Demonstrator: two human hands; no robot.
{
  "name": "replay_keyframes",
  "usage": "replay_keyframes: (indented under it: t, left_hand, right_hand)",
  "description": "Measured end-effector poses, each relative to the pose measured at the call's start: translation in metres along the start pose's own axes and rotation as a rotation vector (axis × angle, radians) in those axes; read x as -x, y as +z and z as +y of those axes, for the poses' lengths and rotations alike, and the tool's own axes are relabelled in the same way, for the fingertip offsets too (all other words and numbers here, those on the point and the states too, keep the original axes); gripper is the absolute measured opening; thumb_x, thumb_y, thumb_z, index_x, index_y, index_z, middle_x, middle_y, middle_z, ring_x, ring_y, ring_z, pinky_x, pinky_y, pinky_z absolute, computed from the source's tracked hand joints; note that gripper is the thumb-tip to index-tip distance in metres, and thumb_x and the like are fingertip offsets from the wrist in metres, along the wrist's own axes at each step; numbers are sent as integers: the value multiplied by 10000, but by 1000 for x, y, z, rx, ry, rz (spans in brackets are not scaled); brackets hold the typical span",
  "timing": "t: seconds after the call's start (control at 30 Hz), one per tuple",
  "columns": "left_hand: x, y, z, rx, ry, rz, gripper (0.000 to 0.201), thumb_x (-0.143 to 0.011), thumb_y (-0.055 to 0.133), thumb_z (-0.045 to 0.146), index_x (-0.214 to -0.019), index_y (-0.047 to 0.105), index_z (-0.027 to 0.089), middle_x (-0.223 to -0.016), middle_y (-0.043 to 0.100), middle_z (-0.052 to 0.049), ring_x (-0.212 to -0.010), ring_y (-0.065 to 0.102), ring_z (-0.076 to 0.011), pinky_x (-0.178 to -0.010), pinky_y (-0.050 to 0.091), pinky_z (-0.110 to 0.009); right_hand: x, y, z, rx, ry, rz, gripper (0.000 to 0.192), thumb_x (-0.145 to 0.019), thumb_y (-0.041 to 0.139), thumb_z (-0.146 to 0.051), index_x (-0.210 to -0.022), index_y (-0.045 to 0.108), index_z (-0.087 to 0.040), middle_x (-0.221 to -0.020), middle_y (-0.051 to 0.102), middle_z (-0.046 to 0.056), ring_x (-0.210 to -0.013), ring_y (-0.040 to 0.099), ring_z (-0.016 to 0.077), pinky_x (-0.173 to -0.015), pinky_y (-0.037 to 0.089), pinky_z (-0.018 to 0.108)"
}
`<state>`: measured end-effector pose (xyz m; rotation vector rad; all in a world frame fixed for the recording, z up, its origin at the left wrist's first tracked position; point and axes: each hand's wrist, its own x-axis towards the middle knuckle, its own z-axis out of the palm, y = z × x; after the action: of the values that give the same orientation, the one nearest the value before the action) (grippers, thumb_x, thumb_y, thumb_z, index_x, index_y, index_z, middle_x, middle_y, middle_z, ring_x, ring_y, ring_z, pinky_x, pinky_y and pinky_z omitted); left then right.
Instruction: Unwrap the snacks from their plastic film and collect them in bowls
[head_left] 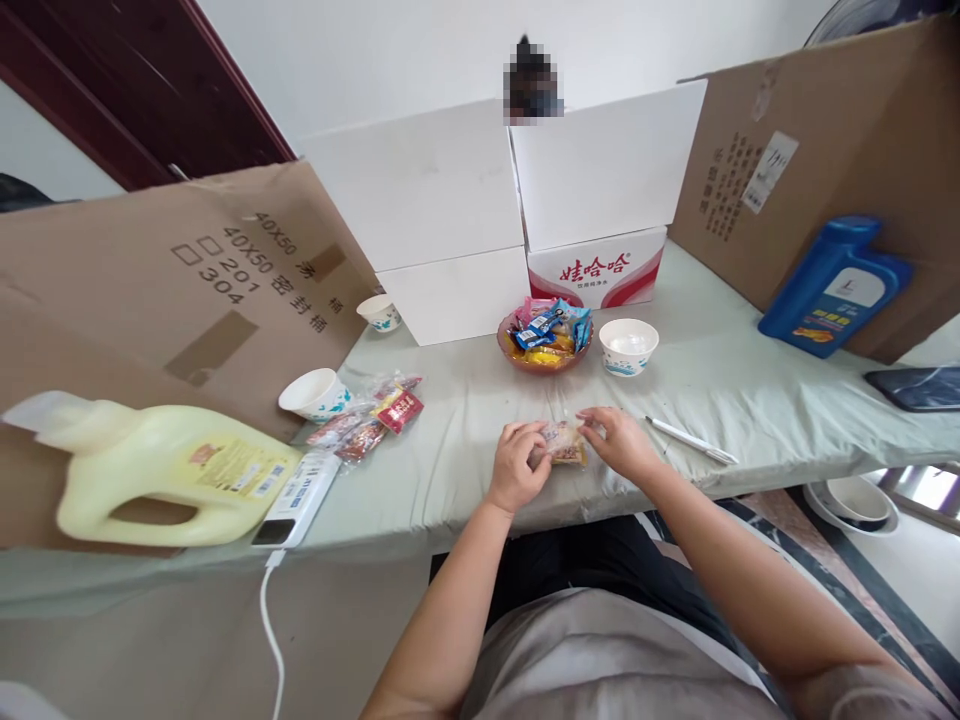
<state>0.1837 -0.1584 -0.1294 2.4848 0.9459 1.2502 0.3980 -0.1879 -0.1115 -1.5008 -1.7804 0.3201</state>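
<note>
A small clear-wrapped snack packet (564, 443) lies near the table's front edge, held from both sides. My left hand (517, 464) grips its left end and my right hand (619, 440) pinches its right end. Beyond them stands a brown bowl (545, 343) heaped with wrapped sweets, with a white paper bowl (628, 346) just to its right. A white pen (691, 440) lies right of my right hand.
Snack bags (371, 420) and two paper bowls (316, 393) sit to the left, by a yellow jug (165, 475) and a power bank (297, 500). White boxes (450, 230) and cardboard sheets wall the back. A blue bottle (836, 287) and a phone (916, 387) lie right.
</note>
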Motion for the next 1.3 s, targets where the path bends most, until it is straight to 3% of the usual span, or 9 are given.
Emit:
replay_keyframes:
  t: [0.13,0.27,0.47,0.67,0.8,0.9,1.03,1.17,1.3]
  left_hand:
    - [1,3,-2,26,-72,-18,358,-816,582,190,-1174,570,195,-1072,648,-87,-1004,546,-237,-892,479,-410]
    - [1,4,-4,234,-152,-2,128,-847,597,252,-948,664,211,-1048,660,-78,-1015,579,-222,-920,474,-399]
    - [5,4,-29,510,-535,457,147,-847,582,334,-832,535,196,-741,596,3,-679,612,-124,-659,499,-255]
    - [11,2,-37,418,-539,618,130,-879,506,335,-887,479,208,-796,554,6,-708,594,-118,-650,477,-246]
    - [10,1,-15,294,-340,400,140,-840,609,335,-823,578,199,-832,608,-34,-819,595,-168,-777,501,-317]
    - [5,4,-3,36,-18,60,140,-894,551,285,-980,630,207,-1096,647,-96,-1108,570,-241,-955,464,-416]
    - [0,9,-5,-185,7,-90,370,-920,535,294,-1271,534,178,-1130,646,-125,-1087,574,-272,-892,477,-439]
    - [5,7,-5,-226,-43,-116,156,-875,554,164,-983,659,205,-812,656,-45,-823,585,-221,-760,461,-380]
    - [25,-9,13,-216,-9,-105,187,-773,546,49,-780,633,215,-865,649,-43,-943,578,-229,-901,416,-429]
  right_hand:
    - [10,-15,23,-68,203,128,223,-864,492,-344,-910,677,-226,-900,728,57,-799,665,218,-750,515,358]
    - [20,-27,34,-77,287,194,240,-822,505,-371,-893,678,-220,-867,725,58,-760,654,215,-725,504,356]
    - [13,-42,53,-41,496,306,278,-787,489,-377,-903,659,-189,-779,700,70,-716,634,222,-720,501,374]
    - [17,-57,26,161,175,581,348,-836,506,-376,-1105,595,-174,-1019,673,117,-950,609,252,-855,482,423]
    - [19,-52,-6,132,-34,152,261,-943,421,-332,-1044,633,-219,-940,700,70,-866,646,202,-798,488,333]
    - [12,-44,-10,252,97,-216,293,-957,386,-259,-1010,668,-200,-994,712,87,-892,665,223,-783,485,334]
    - [8,-42,-2,294,298,-273,305,-942,403,-187,-1111,657,-179,-1044,714,87,-959,664,220,-844,475,325]
    - [15,-49,-3,218,268,-337,371,-843,630,-295,-1206,621,-219,-1037,699,56,-906,664,208,-847,490,320]
    - [17,-44,-6,288,27,-314,643,-699,778,-352,-1288,573,-193,-1277,587,137,-1146,570,298,-998,438,429]
